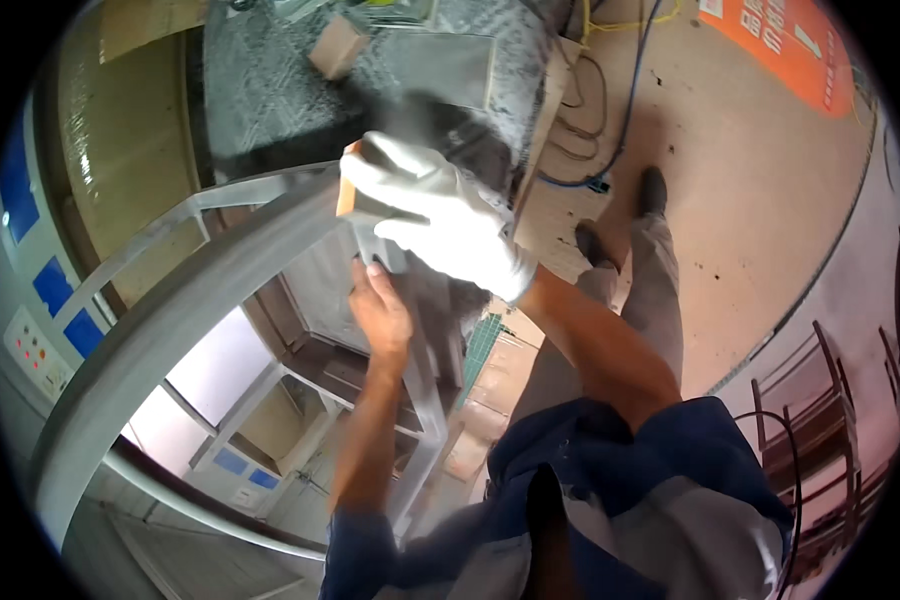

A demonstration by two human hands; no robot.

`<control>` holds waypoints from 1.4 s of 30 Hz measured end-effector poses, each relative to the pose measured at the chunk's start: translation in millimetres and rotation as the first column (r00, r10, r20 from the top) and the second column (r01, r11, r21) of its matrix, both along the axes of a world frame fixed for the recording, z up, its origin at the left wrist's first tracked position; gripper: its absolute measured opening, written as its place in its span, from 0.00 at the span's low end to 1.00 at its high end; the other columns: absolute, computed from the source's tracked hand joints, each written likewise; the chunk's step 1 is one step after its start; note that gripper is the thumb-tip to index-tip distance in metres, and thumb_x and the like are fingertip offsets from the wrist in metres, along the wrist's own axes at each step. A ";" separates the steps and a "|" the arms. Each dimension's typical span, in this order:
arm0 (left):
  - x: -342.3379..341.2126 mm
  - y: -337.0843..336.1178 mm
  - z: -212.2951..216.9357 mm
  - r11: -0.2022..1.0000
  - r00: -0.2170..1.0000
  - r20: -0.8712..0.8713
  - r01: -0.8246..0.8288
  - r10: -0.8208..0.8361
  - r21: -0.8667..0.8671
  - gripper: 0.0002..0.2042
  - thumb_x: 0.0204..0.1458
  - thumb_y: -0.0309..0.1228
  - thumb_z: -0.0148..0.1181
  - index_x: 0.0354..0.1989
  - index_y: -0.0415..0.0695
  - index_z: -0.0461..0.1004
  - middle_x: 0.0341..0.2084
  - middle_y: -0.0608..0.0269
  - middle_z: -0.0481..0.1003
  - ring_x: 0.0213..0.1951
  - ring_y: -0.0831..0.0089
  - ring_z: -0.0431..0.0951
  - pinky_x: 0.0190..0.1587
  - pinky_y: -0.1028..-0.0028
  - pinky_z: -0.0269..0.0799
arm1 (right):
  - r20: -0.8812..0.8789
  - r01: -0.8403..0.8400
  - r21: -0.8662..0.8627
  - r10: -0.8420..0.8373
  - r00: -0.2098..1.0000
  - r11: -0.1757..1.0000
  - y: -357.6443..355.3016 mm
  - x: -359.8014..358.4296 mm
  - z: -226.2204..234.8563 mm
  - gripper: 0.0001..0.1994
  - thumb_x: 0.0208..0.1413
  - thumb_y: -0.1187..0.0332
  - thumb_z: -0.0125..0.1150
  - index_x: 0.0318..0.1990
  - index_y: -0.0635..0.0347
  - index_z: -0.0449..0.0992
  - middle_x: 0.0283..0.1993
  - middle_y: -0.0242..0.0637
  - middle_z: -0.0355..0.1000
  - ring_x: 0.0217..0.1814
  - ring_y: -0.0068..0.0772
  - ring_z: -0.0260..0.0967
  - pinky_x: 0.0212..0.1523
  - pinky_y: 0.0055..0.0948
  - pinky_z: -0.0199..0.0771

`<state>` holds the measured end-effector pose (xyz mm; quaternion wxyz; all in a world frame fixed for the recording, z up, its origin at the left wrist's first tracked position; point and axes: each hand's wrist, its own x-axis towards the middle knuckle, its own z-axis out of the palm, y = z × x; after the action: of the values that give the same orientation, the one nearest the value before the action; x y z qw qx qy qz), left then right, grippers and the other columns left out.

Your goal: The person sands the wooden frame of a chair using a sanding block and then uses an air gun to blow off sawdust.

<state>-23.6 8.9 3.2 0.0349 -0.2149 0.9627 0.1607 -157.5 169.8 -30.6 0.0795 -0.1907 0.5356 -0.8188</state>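
My right hand point(430, 210), in a white glove, grips a block with an orange face point(346, 180) that looks like a sanding block. It is pressed against the upper end of a large grey frame point(185, 285), at a corner where a curved rail meets other bars. Bare and just below the glove, my left hand point(380, 312) has its thumb and fingers closed on a bar of the same frame. The frame's curved rail sweeps down to the lower left. The glove covers most of the block and the corner.
A tan block point(338, 47) lies on a dusty grey work surface point(260, 100) beyond the frame. A blue hose point(630, 120) and dark cables point(600, 110) run over the floor at right, near an orange sign point(785, 45). A control panel point(35, 350) stands at left, a dark rack point(820, 420) at right.
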 end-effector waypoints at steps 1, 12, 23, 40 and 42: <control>-6.8 -5.4 -5.5 0.960 0.945 -0.180 0.256 -0.272 -0.110 0.23 0.69 0.42 0.44 0.50 0.29 0.72 0.22 0.46 0.75 0.24 0.53 0.74 0.29 0.58 0.67 | -0.073 -0.079 0.054 0.083 0.994 0.995 -4.2 -10.9 17.6 0.34 0.48 0.68 0.71 0.66 0.55 0.68 0.63 0.46 0.67 0.58 0.41 0.71 0.54 0.40 0.79; -7.8 14.2 6.4 0.993 0.988 0.092 -0.119 0.120 -0.022 0.17 0.61 0.35 0.52 0.48 0.30 0.74 0.27 0.43 0.79 0.30 0.42 0.80 0.34 0.51 0.75 | -0.459 0.239 0.134 -0.153 0.875 0.962 -21.6 -21.5 31.2 0.07 0.65 0.65 0.57 0.44 0.57 0.76 0.50 0.31 0.77 0.39 0.19 0.79 0.29 0.22 0.81; 10.5 1.4 -1.4 0.998 0.996 0.069 -0.062 0.064 -0.022 0.19 0.62 0.39 0.50 0.48 0.33 0.75 0.29 0.39 0.79 0.32 0.39 0.80 0.38 0.48 0.75 | -0.659 0.284 0.072 -0.168 0.734 0.956 -18.5 -22.5 153.3 0.20 0.51 0.67 0.67 0.54 0.54 0.76 0.61 0.52 0.65 0.49 0.42 0.72 0.42 0.38 0.77; -11.5 2.7 -17.7 0.999 1.000 0.010 -0.016 0.016 -0.051 0.23 0.67 0.45 0.43 0.52 0.37 0.73 0.33 0.34 0.79 0.35 0.35 0.79 0.42 0.44 0.74 | -0.869 0.492 -0.076 -0.300 0.395 0.867 13.4 -71.5 298.0 0.27 0.44 0.67 0.71 0.56 0.52 0.78 0.61 0.57 0.66 0.50 0.54 0.71 0.49 0.46 0.73; 21.8 -22.5 -60.5 0.994 0.998 0.064 -0.006 0.013 -0.109 0.23 0.67 0.46 0.42 0.54 0.39 0.73 0.33 0.33 0.79 0.35 0.35 0.80 0.42 0.43 0.74 | -0.870 0.464 -0.096 -0.300 0.390 0.881 -7.2 -57.6 283.1 0.26 0.44 0.67 0.71 0.56 0.51 0.79 0.60 0.57 0.66 0.50 0.55 0.71 0.48 0.47 0.73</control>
<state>-1.8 -13.6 -57.3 0.0535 -0.2261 0.9674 0.1009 -215.1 162.6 252.5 -0.3758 -0.4395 0.5948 -0.5584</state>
